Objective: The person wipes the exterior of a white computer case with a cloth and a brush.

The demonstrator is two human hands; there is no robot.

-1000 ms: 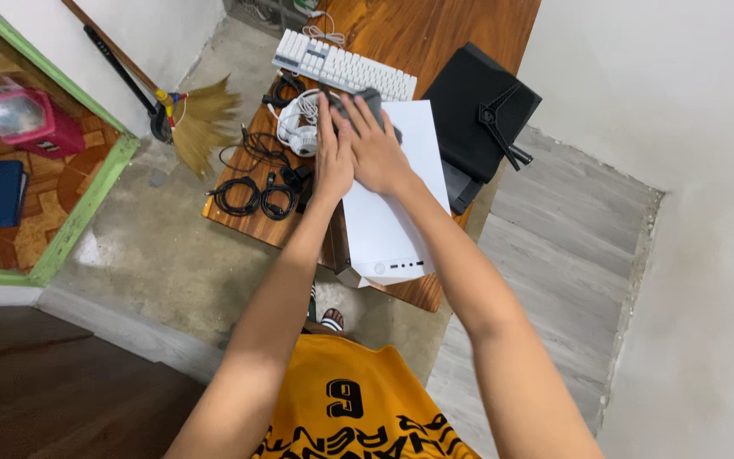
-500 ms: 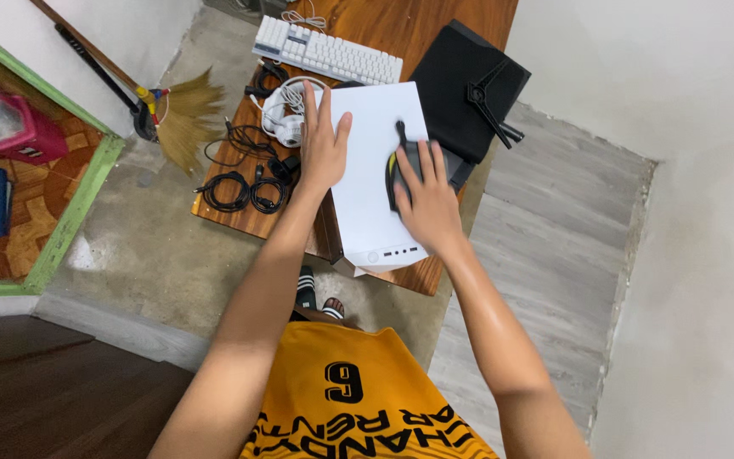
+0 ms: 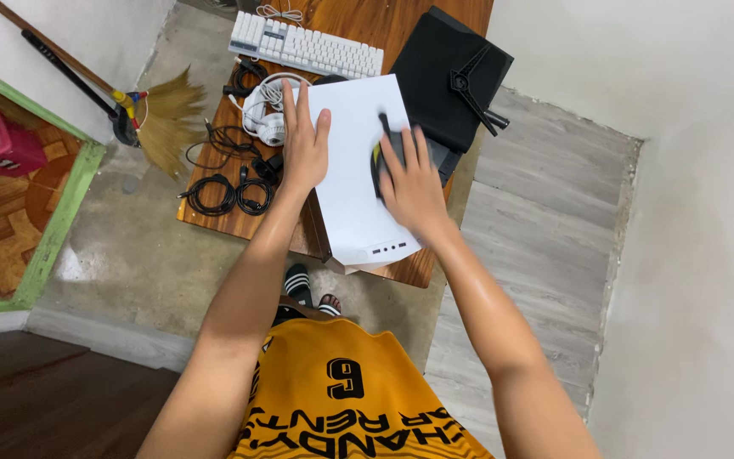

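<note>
white plastic takes up the middle of the scene: a flat white console (image 3: 352,170) lies on a wooden table (image 3: 214,217), its near end just over the table's front edge. the person's left hand (image 3: 303,144) rests flat on the console's left edge, fingers spread and straight, gripping nothing. the right hand (image 3: 414,183) is pressed over a dark object with a yellow-green spot (image 3: 381,153) on the console's right side; the hand is blurred, the fingers curve over the object, and whether they close on it cannot be told. just past the left hand's fingertips sits a white headset (image 3: 265,110), touching the console's far left corner. beyond it, at the table's far edge, lies a white keyboard (image 3: 306,47). coiled black cables (image 3: 229,194) lie left of the left forearm, near the table's front corner. a black case (image 3: 452,81) with a black clamp-like piece on top sits to the right of the console, partly under it. off the table to the left, a straw broom (image 3: 163,115) leans by a green-framed doorway (image 3: 61,225). the person wears an orange jersey (image 3: 341,399).
</note>
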